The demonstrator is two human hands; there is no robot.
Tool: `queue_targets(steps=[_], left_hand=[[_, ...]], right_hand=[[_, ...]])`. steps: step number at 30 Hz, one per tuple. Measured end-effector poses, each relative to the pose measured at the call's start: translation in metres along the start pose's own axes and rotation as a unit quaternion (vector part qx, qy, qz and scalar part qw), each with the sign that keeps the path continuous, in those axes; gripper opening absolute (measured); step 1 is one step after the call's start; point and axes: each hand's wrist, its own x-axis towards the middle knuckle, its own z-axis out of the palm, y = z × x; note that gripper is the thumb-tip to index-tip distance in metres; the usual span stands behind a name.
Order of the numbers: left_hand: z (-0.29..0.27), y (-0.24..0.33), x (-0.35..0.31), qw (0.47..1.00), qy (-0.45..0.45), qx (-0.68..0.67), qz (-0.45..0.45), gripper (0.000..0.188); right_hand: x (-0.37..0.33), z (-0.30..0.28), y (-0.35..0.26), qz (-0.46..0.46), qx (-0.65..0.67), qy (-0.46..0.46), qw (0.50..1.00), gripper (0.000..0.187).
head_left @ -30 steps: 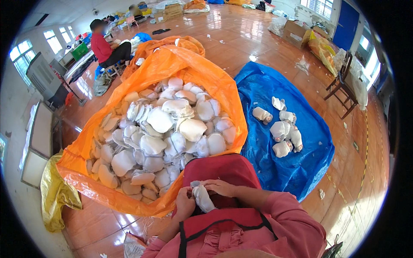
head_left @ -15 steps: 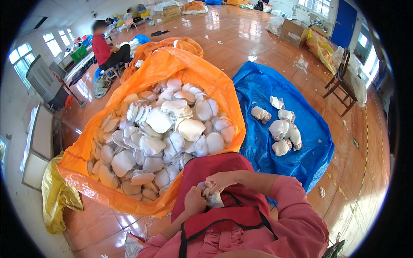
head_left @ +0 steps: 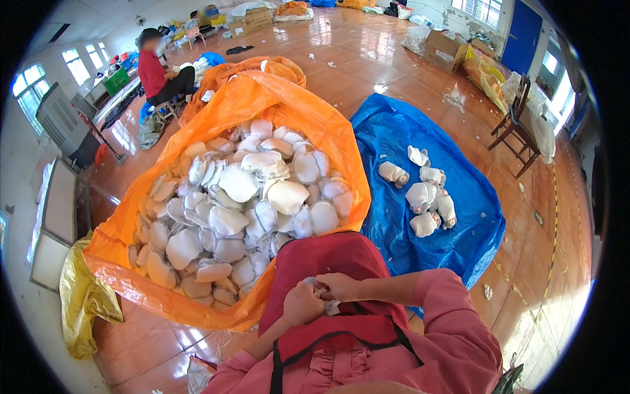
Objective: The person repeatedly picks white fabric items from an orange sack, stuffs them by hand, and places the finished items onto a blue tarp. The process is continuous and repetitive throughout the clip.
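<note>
My left hand (head_left: 302,304) and my right hand (head_left: 339,287) meet over my lap, fingers closed on a small white fabric piece (head_left: 333,307). Most of it is hidden by the fingers; a pale end shows below the right hand. A dark red apron (head_left: 325,253) covers my lap underneath. Just beyond, to the left, a large orange sack (head_left: 279,98) stands open, heaped with rounded white pads (head_left: 238,182). To the right, several compact white bundles (head_left: 420,196) lie on a blue plastic sheet (head_left: 394,125), some with pinkish patches at their ends.
A yellow sack (head_left: 88,299) lies at the left beside a white panel (head_left: 52,261). A wooden chair (head_left: 518,128) stands at the right, near a cardboard box (head_left: 446,50). Farther left, a person in red (head_left: 154,72) sits on a low stool. White scraps dot the tiled floor (head_left: 348,59).
Both hands have closed in around the white piece, so less of it shows. The right hand has shifted slightly lower. The view has moved a little; the bundles lie as before.
</note>
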Motion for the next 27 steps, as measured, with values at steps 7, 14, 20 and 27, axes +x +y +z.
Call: queue_targets(steps=[7,14,20,27], left_hand=[[0.028,-0.014,-0.001,0.997,0.063,0.028,0.034,0.023],[0.017,-0.007,-0.003,0.995,0.063,0.01,0.072,0.02],[0.008,-0.011,0.003,0.993,0.017,0.001,0.116,0.023],[0.002,-0.003,0.007,0.995,0.065,-0.013,0.068,0.025]], right_hand=[[-0.014,0.025,0.007,-0.061,0.039,0.117,0.991,0.027],[-0.017,0.025,0.0,-0.001,0.037,0.138,0.99,0.028],[-0.023,-0.008,0.0,0.018,0.132,0.04,0.99,0.029],[-0.019,-0.02,0.035,0.051,0.356,-0.053,0.932,0.036]])
